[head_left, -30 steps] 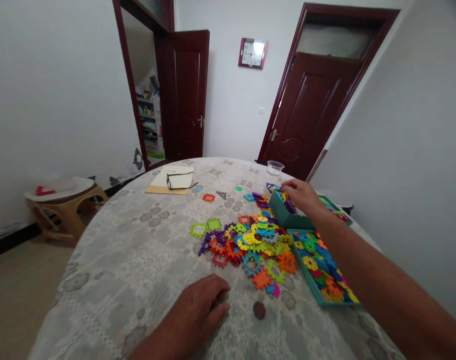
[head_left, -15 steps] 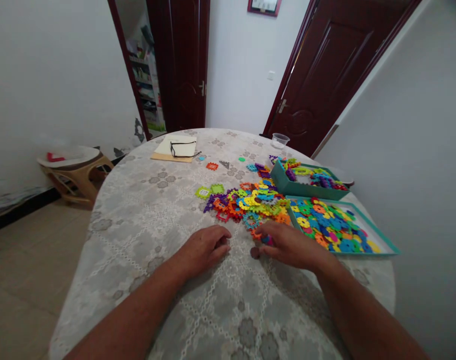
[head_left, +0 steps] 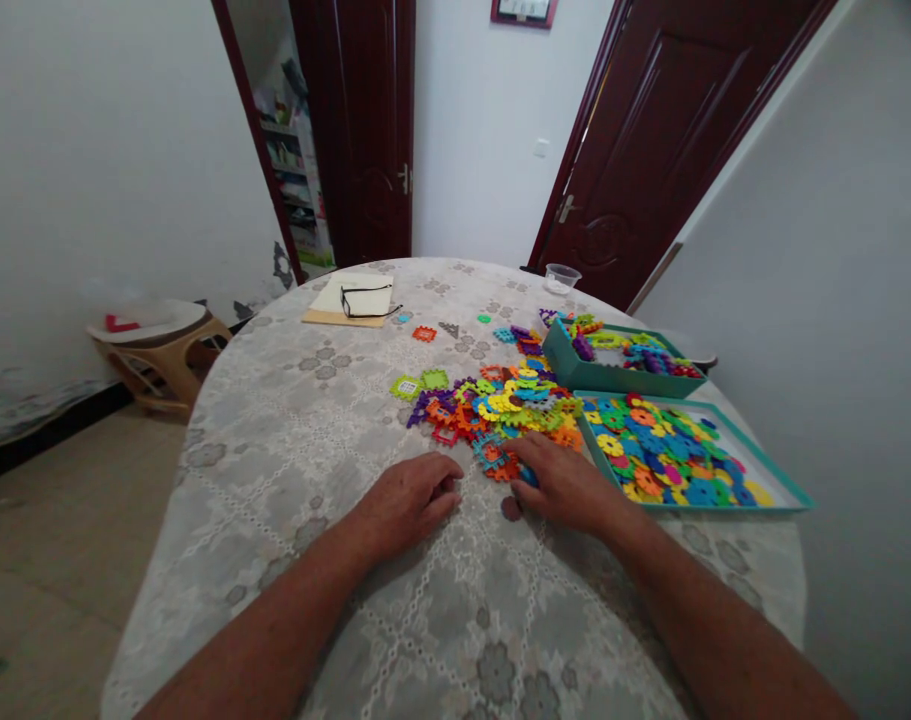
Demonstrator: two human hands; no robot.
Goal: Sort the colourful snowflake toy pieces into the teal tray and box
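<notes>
My left hand (head_left: 406, 507) rests on the tablecloth, its fingers loosely curled and the thumb apart, with nothing visible in it. My right hand (head_left: 567, 487) is at the near edge of a heap of colourful plastic building pieces (head_left: 511, 400). Its forefinger reaches onto an orange piece (head_left: 502, 470) beside a light-blue square frame piece (head_left: 489, 450). A blue plastic piece (head_left: 528, 476) shows between the forefinger and thumb, mostly hidden by the hand. A small dark brown disc (head_left: 511, 508) lies just below the thumb tip.
Right of the heap lie a shallow tray (head_left: 770, 470) of flower-shaped discs and a teal box (head_left: 612, 378) of more pieces. Black glasses (head_left: 369, 290) rest on a paper pad (head_left: 324, 300). A clear plastic cup (head_left: 561, 278) stands at the far edge of the round table.
My right hand has shifted slightly left and forward, its forefinger now over the orange piece. The orange piece and light-blue frame look rearranged. My left hand stays nearly still.
</notes>
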